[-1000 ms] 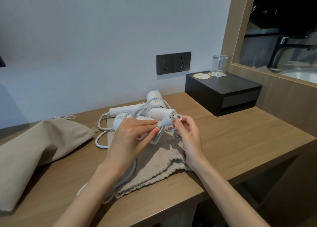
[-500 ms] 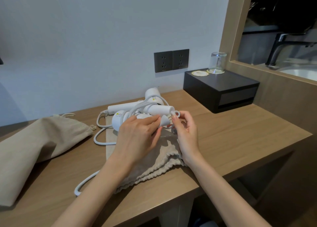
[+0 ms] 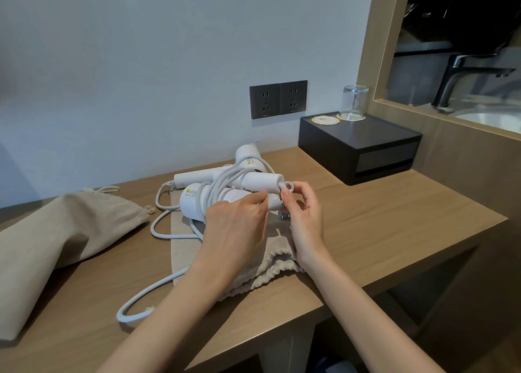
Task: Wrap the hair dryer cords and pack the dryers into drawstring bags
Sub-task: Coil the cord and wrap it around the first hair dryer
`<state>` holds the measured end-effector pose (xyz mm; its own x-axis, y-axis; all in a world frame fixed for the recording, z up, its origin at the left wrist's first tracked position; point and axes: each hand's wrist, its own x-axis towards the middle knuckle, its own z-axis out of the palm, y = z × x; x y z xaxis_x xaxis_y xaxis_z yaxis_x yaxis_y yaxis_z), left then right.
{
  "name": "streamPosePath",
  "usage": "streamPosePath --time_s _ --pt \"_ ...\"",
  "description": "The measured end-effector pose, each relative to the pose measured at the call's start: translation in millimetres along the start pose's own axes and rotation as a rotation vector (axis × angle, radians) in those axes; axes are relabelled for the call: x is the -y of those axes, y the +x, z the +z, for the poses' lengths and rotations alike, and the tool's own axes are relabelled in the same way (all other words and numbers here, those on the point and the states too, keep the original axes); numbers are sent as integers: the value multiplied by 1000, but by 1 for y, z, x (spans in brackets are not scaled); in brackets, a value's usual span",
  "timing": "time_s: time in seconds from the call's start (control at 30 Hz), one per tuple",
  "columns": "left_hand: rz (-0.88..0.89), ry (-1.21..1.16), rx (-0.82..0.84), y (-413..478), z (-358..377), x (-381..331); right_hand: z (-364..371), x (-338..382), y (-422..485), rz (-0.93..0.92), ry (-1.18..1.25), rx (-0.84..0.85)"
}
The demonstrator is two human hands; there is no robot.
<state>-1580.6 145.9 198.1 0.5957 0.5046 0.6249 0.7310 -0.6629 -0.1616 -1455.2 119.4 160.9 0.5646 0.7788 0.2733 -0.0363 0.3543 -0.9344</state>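
Two white hair dryers lie on the wooden counter. The near dryer rests on a flat beige drawstring bag, with white cord wound around its handle. The far dryer lies behind it. My left hand pinches the white plug beside the handle's end. My right hand pinches the cord by the hanging loop. A loose length of cord trails toward the front edge. A second beige bag lies at the left.
A black box stands at the back right with an upturned glass and a coaster on it. Two dark wall sockets sit above the counter. A wooden partition with a tap behind it bounds the right side.
My left hand's fingers have slid right along the dryer to the plug, meeting my right hand at the handle's end. The loose cord has straightened toward the front edge.
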Motion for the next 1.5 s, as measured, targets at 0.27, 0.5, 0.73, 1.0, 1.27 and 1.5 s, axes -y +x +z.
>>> streamPosePath --time_s 0.27,0.5,0.73,1.0,1.27,1.5 --pt "-66 -12 -49 7 4 1 0 -8 1 -83 -152 -44" --pt "-78 -299 -182 3 7 8 0 -11 -1 -152 -249 -66" --pt "149 -180 -132 16 7 24 0 -11 -2 -183 -259 -47" --pt "59 -103 -99 4 7 19 1 -11 -4 -264 -326 -23" --pt "57 -63 -98 5 8 22 1 -12 -3 -257 -340 12" --pt "95 -102 -94 9 8 28 1 -10 -3 -243 -317 36"
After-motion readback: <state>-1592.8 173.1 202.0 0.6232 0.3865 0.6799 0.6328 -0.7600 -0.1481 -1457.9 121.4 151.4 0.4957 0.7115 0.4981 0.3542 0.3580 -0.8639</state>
